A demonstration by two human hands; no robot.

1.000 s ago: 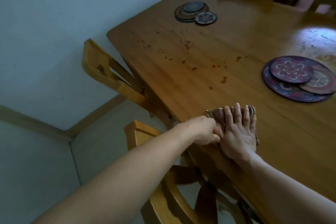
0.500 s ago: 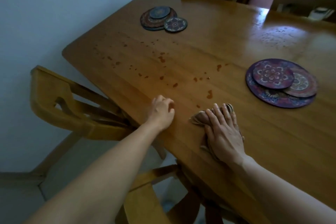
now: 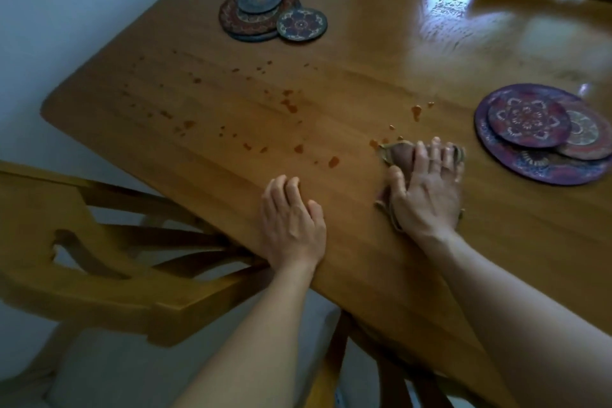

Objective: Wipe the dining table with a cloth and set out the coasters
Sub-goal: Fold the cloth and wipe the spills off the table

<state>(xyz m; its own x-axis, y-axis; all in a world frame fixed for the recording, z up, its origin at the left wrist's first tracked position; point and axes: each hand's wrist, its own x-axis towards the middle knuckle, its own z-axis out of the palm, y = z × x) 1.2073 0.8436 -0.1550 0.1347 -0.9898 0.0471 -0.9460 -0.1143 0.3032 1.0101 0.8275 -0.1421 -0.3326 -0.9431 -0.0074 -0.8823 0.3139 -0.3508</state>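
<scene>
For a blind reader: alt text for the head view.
The right hand presses a cloth on a wooden table dotted with reddish stains; the left hand rests nearby. A far coaster stack and a near coaster stack lie beyond.

head view, looking down, close over table (image 3: 331,103)

Left hand (image 3: 291,225): lying palm down, fingers loosely bent and close together, gripping nothing.
Right hand (image 3: 427,189): pressing flat on the cloth (image 3: 395,156), fingers stretching forward and slightly spread.
Left forearm (image 3: 258,334): slanting up from bottom centre, wrist straight.
Right forearm (image 3: 516,308): slanting in from the lower right.
</scene>
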